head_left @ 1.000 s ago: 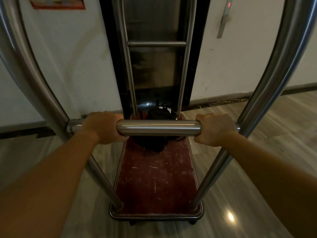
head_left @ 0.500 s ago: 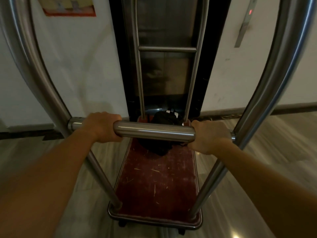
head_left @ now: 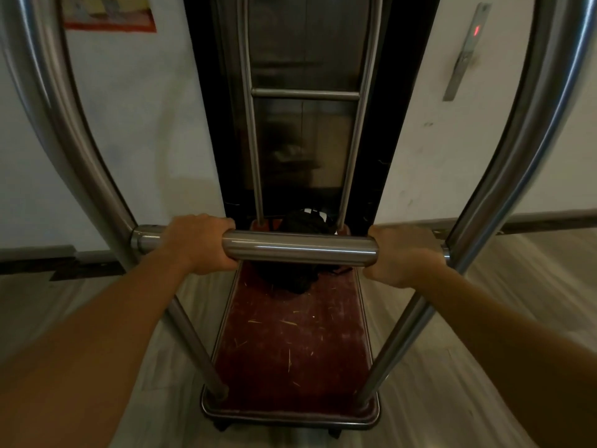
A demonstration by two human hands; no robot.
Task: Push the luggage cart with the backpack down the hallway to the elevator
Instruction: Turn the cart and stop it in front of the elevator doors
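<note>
I count one luggage cart [head_left: 290,412] and one black backpack [head_left: 298,221], which lies at the far edge of the red deck. My left hand [head_left: 200,242] and right hand [head_left: 402,253] each grasp the handle bar [head_left: 300,250]. The elevator door [head_left: 305,124] stands directly beyond the cart's far edge. One wall poster [head_left: 108,12] carries no writing I can read. One call panel [head_left: 466,50] shows a red light.

Operator body in view: left hand [head_left: 200,242] and right hand [head_left: 402,255] plus both forearms, nothing else. Both hands are bare: no gloves, rings, watch or wristband visible. Forearms are bare to the frame edge, no sleeve or cuff in shot; the nearest parts are blurred, so fine detail can't be read.
</note>
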